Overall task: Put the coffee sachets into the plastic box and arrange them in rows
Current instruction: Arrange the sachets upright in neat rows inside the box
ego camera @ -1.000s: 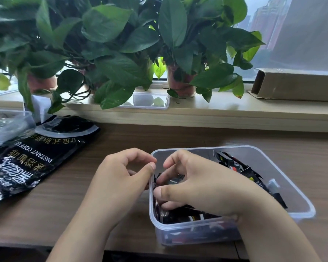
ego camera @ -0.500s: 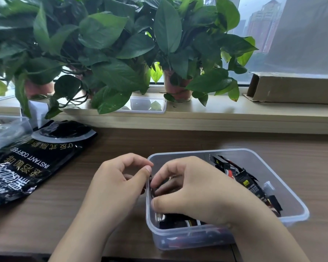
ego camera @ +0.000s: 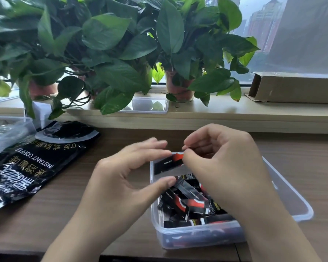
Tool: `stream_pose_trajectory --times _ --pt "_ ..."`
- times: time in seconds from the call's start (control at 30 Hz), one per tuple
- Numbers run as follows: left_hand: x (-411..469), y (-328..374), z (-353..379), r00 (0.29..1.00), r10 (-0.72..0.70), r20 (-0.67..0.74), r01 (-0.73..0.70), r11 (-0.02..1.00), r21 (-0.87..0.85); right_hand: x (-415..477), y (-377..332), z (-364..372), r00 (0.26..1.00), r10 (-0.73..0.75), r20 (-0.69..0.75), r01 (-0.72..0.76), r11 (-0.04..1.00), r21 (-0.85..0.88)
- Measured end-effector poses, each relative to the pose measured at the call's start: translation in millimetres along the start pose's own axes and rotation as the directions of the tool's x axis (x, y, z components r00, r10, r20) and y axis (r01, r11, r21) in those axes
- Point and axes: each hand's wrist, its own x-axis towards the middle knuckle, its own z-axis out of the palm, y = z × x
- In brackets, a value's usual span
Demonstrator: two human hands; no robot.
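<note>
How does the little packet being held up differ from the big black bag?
The sachet is a slim strip; the bag is far bigger. The sachet is held above the plastic box, pinched by the right hand; the bag lies flat on the table. The sachet has a red patch; the bag reads INSTANT COFFEE. Both are black.

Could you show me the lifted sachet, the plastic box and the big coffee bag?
lifted sachet [ego camera: 167, 165], head view, its black middle.
plastic box [ego camera: 197, 239], head view, its near wall.
coffee bag [ego camera: 36, 167], head view, its printed front.
</note>
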Motion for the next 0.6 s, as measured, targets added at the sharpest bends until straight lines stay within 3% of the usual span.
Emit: stream_pose_trajectory --times 0.13,0.3,0.4,0.43,0.5,0.6 --pt "0 -1 5 1.0 0.008 -0.021 -0.008 1.0 -0.002 -4 -9 -1 0.989 0.018 0.15 -0.05 0.976 0.214" --pt "1 0 3 0.995 0.015 -0.094 -0.024 0.995 -0.093 -6 -15 -2 0.984 0.081 0.16 -0.14 0.902 0.408" --pt "1 1 0 0.987 0.009 -0.16 -0.029 0.992 -0.123 -7 -17 -3 0.991 0.099 0.095 -0.13 0.899 0.417" --pt "1 2 -1 0.979 -0.049 -0.198 0.016 0.987 -0.162 -6 -14 -3 0.995 0.086 0.054 -0.099 0.927 0.362" --pt "3 2 -3 0.95 -0.185 -0.253 0.116 0.958 -0.263 -4 -4 -2 0.999 0.029 0.036 -0.032 0.996 0.081" --pt "5 2 -2 0.892 -0.355 -0.279 0.205 0.869 -0.451 -5 7 6 0.954 0.082 0.288 0.015 0.947 -0.32"
